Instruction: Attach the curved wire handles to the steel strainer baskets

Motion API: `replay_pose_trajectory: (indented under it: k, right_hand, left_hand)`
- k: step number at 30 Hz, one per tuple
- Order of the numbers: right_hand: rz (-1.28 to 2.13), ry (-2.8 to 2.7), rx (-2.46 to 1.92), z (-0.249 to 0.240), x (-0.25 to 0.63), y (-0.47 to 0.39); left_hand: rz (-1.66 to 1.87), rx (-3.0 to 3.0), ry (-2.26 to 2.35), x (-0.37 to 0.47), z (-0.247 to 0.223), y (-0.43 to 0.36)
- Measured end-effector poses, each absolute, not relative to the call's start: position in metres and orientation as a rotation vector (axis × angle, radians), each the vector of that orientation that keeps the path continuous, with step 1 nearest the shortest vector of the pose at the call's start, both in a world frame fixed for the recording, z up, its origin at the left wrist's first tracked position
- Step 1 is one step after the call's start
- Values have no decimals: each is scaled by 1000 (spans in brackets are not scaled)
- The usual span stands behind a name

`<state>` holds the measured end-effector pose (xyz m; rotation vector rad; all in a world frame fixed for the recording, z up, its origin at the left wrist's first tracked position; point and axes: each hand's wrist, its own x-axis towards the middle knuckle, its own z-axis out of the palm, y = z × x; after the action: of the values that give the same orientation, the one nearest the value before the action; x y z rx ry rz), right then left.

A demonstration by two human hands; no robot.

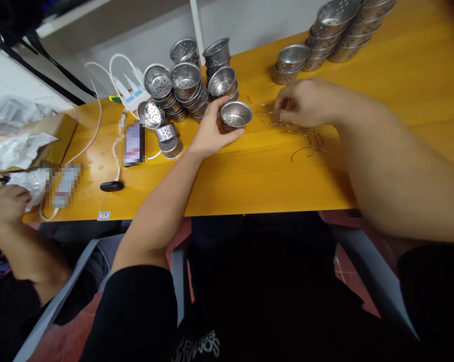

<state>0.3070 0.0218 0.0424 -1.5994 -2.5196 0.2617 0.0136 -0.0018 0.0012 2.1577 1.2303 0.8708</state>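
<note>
My left hand [210,131] is wrapped round the side of a small perforated metal cup [236,116], thumb in front and fingers behind. The cup stands upright with its mouth facing up. Over the tabletop to its right, my right hand [305,103] has its fingers curled together among several thin curved wires [317,141]. Whether a wire is pinched between those fingertips is hidden. Stacks of similar perforated cups [185,80] stand just beyond my left hand, and a short stack [285,75] is behind my right hand.
Taller cup stacks [334,32] rise at the back right of the yellow table [242,181]. To the left lie a phone [133,145], a white power strip [136,93] with cables, a black case [111,186] and another phone [66,186]. A co-worker's hand [6,203] is at far left.
</note>
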Motion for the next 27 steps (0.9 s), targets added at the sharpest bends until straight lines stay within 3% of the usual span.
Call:
replay_pose_trajectory:
  k: [9,20,27]
  right_hand:
    - [277,-2467,-1542,47,307,15]
    - [359,-2125,-1333,40,306,18]
    - [445,-2017,-1261,29,294,20]
  left_hand:
    - [856,2224,1277,14,4,-3]
    - [1072,2161,869,11,-25,22]
    - [1098,2190,891,5,-14,20]
